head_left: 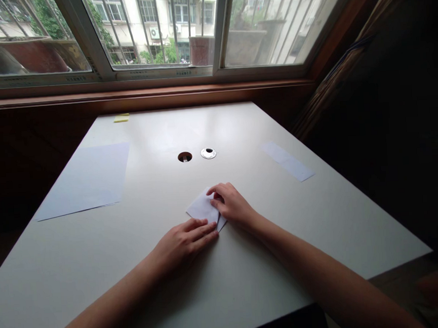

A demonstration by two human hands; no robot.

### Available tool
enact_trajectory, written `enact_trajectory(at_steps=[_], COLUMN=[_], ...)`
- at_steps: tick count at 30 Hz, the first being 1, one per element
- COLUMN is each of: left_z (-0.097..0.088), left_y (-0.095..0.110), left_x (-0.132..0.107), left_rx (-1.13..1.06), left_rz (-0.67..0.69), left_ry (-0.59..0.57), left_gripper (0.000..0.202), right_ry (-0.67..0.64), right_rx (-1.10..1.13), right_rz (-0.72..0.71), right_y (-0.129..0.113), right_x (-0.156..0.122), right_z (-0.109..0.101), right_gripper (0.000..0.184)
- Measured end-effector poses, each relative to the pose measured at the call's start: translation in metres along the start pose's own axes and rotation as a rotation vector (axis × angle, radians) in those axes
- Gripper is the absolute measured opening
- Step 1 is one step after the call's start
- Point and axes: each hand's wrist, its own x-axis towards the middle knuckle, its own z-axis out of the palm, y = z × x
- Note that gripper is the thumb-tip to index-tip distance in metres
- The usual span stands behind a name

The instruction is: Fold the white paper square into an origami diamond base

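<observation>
A small piece of folded white paper (201, 208) lies on the white table in front of me, with a layered edge and a pointed corner toward me. My left hand (184, 239) rests flat at its near side, fingers stretched out and fingertips on the paper. Over the paper's right part my right hand (232, 203) is curled, thumb and index finger bent together at the upper layer. The palm and other fingers of that hand hide the paper's right edge.
Large white sheets (89, 177) lie at the left of the table (167, 296). A narrow paper strip (288, 160) is at the right. Farther back are a round cable hole (185, 157), its loose cover ring (208, 153) and yellow sticky notes (121, 118). A dark object (288, 324) touches the near edge.
</observation>
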Motion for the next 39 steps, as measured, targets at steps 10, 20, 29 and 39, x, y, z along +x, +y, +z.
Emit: enact_trajectory(at_steps=[10,20,29,39], left_z=[-0.001,-0.002,-0.004,-0.006], left_y=[0.001,0.002,0.003,0.005], left_x=[0.001,0.003,0.001,0.002], left_rx=[0.014,0.048,0.026,0.038], left_rz=[0.003,0.008,-0.025,-0.018], left_ry=[0.006,0.018,0.008,0.014], left_gripper=[0.04,0.037,0.038,0.037], right_ry=[0.013,0.024,-0.156,-0.067], right_rx=[-0.014,0.011,0.131,0.049], right_rz=[-0.03,-0.066,0.066,0.106], right_y=[0.003,0.002,0.011,0.012], right_x=[0.0,-0.003,0.001,0.004], right_z=[0.002,-0.002,-0.023,-0.009], right_gripper=[0.021,0.022,0.034,0.032])
